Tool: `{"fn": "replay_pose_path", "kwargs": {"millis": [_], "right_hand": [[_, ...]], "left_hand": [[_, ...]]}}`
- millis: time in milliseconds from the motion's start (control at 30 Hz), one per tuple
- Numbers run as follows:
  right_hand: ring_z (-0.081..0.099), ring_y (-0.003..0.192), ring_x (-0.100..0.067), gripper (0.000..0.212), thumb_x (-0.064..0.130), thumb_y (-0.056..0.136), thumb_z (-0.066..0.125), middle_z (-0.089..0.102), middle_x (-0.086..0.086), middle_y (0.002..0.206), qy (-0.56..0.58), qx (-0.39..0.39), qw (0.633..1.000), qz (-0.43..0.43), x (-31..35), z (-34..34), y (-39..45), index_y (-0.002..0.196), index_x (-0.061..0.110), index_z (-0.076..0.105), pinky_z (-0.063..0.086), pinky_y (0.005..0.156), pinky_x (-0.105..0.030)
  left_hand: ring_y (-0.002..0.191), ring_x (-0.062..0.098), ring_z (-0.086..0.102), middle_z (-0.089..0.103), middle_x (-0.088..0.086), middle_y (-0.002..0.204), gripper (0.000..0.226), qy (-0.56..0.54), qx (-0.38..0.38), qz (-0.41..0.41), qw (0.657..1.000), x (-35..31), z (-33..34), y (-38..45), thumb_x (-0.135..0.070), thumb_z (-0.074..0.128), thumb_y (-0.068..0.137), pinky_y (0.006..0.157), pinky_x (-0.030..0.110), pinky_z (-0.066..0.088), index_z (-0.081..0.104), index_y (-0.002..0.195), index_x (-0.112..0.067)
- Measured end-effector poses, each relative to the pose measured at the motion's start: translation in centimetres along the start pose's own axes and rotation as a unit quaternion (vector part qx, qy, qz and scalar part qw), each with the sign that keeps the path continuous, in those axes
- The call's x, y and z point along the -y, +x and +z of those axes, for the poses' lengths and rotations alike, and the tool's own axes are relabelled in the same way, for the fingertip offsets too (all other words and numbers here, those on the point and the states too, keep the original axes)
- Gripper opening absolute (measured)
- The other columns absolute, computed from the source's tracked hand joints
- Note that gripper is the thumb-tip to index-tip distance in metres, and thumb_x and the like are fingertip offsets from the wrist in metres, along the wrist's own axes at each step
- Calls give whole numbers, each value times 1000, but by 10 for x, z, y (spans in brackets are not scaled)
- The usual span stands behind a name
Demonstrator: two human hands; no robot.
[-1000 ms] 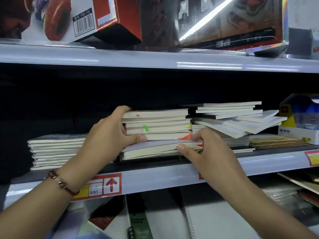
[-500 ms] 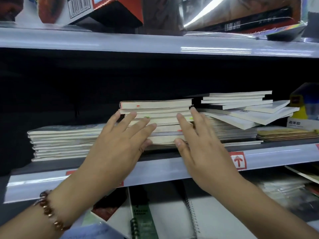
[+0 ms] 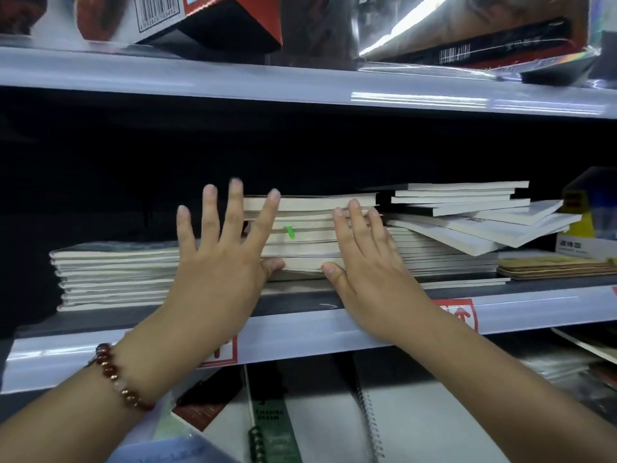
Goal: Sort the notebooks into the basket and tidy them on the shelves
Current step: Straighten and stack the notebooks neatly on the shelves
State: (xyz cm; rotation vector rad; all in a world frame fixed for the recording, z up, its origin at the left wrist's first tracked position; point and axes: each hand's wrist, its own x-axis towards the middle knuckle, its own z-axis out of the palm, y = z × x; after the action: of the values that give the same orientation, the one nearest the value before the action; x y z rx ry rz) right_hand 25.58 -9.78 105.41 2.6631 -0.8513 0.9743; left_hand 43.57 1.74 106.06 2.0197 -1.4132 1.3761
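Observation:
A middle stack of cream-edged notebooks with a green mark lies on the grey shelf. My left hand is spread flat with straight fingers against the stack's left front, thumb touching the lower books. My right hand lies flat against the stack's right front, fingers straight. A lower stack of notebooks lies to the left. An untidy, fanned pile of notebooks lies to the right. No basket is in view.
Thin brown pads and a blue and yellow box sit at the far right. Boxes stand on the upper shelf. Spiral notebooks lie on the shelf below. Red arrow price tags mark the shelf edge.
My hands let go of the lower notebooks they gripped and now lie flat against the stack's front. The fingers spread and rose higher. The stack looks squarer and further back.

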Motion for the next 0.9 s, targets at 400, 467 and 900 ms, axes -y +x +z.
{"fn": "replay_pose_path", "kwargs": {"millis": [400,467,900], "right_hand": [[1,153,-21,108,43,90,68,-10,1,166,60,-111,991,53,3,-8,12,156,27,-17,11,122,-34],[13,150,-15,100,35,90,71,6,6,166,190,-137,969,80,1,-12,1,158,33,-2,18,120,-31],[55,124,-25,62,63,93,50,57,-5,132,544,29,789,284,1,-54,-9,141,24,47,34,115,-47]], "left_hand": [[127,29,47,57,5,132,109,-133,73,-120,981,-9,-9,19,-77,57,77,117,51,23,-7,152,-30],[111,25,58,64,1,113,101,-163,63,-116,978,-5,-11,18,-74,60,78,113,46,30,4,149,-30],[105,18,62,60,-5,127,97,-366,75,-190,908,12,-23,16,-49,62,92,82,35,53,-11,155,-39]]}}
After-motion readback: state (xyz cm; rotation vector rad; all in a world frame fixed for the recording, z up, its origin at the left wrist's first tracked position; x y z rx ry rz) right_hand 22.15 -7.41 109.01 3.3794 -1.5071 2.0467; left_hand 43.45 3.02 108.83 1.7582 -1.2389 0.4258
